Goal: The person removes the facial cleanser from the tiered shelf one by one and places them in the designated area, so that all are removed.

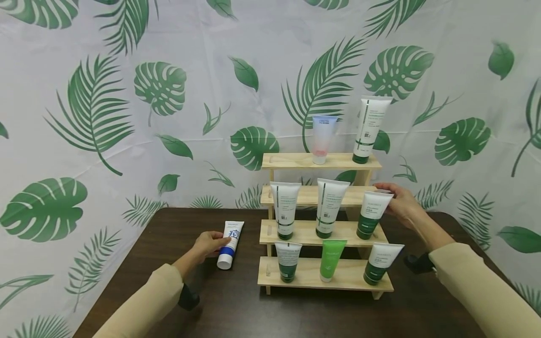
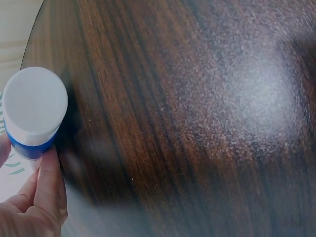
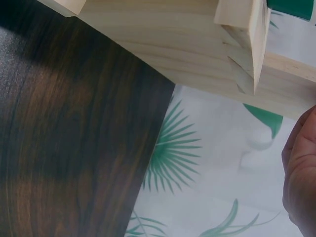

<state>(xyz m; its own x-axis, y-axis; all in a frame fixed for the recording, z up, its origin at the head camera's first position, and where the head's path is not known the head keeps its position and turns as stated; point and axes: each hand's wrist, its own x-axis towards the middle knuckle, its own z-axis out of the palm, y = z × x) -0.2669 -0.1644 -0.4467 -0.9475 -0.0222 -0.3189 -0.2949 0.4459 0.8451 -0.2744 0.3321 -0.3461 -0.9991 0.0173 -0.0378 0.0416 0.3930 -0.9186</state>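
Note:
At the left of the head view, my left hand (image 1: 209, 245) grips a white tube (image 1: 231, 234) with a blue band and a white cap, its cap toward me. In the left wrist view the cap (image 2: 35, 101) is close up, with fingers and thumb on either side of the tube. My right hand (image 1: 401, 203) is at the right end of a tiered wooden rack (image 1: 308, 197), behind a white and green tube (image 1: 375, 213). That tube and the rack hide its fingertips. In the right wrist view only part of my right hand (image 3: 302, 170) shows, beside a rack board.
Top tier: a blue-pink tube (image 1: 323, 138) and a tall white tube (image 1: 371, 129). Lower tiers hold two tall white tubes, a green tube (image 1: 331, 260) and white-green tubes (image 1: 289, 260) at either side. The rack stands on a dark wooden table (image 1: 236, 300) before a leaf-patterned cloth.

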